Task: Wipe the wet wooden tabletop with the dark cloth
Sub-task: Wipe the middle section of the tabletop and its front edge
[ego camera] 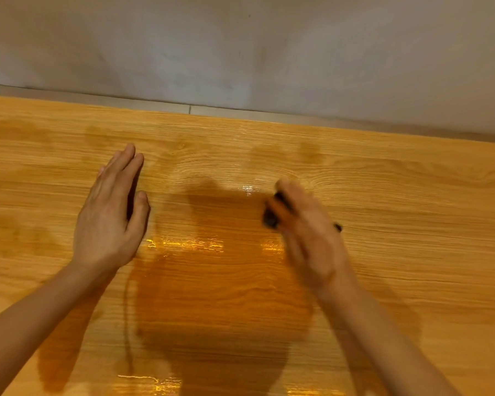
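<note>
Hands: left (109, 212) flat on glossy wet grained tabletop (412, 195), blurred right (306, 232) clutching dark cloth (270, 220).

Glossy, wet wood-grain tabletop (383, 195); matt plastered wall (240, 47) behind.

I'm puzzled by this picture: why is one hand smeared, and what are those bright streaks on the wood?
Head view: the right hand with the dark cloth is motion-blurred; the left hand is sharp; the streaks are glare on the wet tabletop.
</note>
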